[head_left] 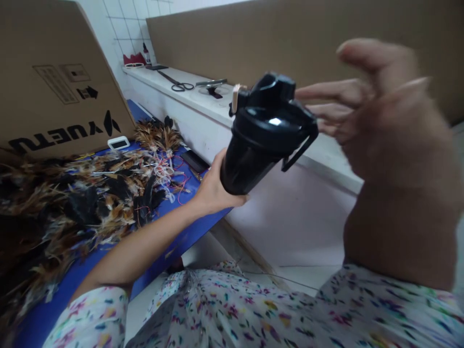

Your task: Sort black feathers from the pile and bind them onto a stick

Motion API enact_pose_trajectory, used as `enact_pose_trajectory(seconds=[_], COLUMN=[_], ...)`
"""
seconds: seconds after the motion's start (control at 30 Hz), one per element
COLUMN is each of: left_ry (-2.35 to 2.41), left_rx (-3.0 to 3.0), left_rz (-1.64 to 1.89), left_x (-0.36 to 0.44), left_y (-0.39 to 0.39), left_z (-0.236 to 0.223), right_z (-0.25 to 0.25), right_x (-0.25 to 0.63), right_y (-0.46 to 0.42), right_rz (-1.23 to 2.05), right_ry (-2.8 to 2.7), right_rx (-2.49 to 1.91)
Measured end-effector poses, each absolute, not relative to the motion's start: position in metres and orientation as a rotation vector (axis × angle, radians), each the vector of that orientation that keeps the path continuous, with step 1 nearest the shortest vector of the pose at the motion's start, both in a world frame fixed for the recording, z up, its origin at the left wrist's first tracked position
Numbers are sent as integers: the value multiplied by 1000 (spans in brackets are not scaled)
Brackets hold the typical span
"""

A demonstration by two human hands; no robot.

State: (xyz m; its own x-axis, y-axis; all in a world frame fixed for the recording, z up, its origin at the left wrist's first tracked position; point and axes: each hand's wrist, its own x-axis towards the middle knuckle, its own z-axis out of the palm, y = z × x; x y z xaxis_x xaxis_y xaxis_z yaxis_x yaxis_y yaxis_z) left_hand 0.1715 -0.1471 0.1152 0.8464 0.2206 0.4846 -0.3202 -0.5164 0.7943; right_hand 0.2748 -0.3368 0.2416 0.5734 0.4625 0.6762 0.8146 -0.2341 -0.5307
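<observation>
One black bottle (242, 162) tilts in mid-air beside the blue table (194, 232), the left hand (212, 191) wrapped round its base, the right hand (375, 106), fingers spread, beside its lid (271, 116), contact unclear.

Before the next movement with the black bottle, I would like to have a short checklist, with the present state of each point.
1. Left hand grips black bottle: ok, around its lower body.
2. Lid on: ok.
3. Lid fully tightened: cannot tell.
4. Right hand touching lid: cannot tell; fingertips are partly hidden behind it.
5. Scissors away from hands: ok, on white ledge.
6. Feathers apart from bottle: ok, on blue table.
</observation>
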Motion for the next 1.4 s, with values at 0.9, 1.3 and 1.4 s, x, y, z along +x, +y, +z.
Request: enact_pose_trajectory(seconds=[0.9, 1.3, 1.4], left_ry=[-396, -287, -284], left_rx=[1822, 1771, 1767], left_rz=[858, 669, 644], left_x=[403, 401, 404], left_y=[-216, -240, -243], left_z=[169, 165, 164], right_z=[145, 138, 138], right_x=[354, 367, 366], right_y=[-425, -434, -434], right_rz=[-1073, -1203, -1194], right_ry=[-415, -515, -511], right_rx=[-2405, -2275, -2262])
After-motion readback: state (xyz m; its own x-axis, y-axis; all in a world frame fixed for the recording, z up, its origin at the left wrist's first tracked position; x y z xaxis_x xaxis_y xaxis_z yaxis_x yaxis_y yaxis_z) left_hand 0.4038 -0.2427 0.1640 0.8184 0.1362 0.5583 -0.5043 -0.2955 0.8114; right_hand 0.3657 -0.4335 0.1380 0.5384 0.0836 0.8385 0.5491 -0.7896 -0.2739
